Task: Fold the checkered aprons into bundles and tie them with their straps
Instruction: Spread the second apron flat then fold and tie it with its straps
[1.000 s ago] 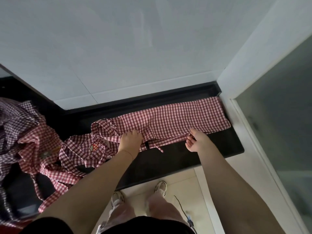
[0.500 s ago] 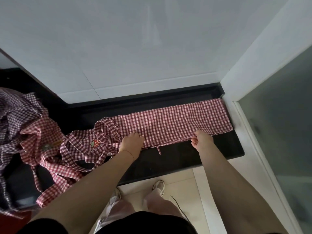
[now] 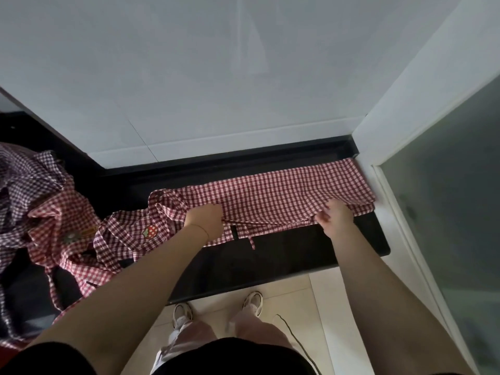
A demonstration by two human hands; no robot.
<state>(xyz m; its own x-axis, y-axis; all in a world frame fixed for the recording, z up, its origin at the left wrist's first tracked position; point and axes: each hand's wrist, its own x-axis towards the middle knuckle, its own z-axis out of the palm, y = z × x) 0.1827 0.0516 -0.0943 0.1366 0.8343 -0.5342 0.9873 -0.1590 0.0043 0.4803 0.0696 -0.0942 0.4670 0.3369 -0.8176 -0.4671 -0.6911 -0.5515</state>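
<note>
A red-and-white checkered apron [image 3: 273, 196] lies stretched as a long band across the black counter [image 3: 284, 255]. Its bib end, with a strawberry patch [image 3: 150, 231], is bunched at the left. My left hand [image 3: 207, 220] grips the apron's near edge close to the ruffled part. My right hand [image 3: 335, 217] pinches the same near edge farther right. A thin strap [image 3: 250, 240] hangs loose from the edge between my hands.
A heap of other checkered aprons [image 3: 46, 212], red and purple, lies on the counter at the left. A white tiled wall [image 3: 216, 90] rises behind the counter, and a white frame with frosted glass [image 3: 438, 212] bounds it on the right. My feet stand on the pale floor [image 3: 292, 301] below.
Both hands have closed on the apron's near edge and lifted it toward the wall. The right hand went from open fingers to a pinch.
</note>
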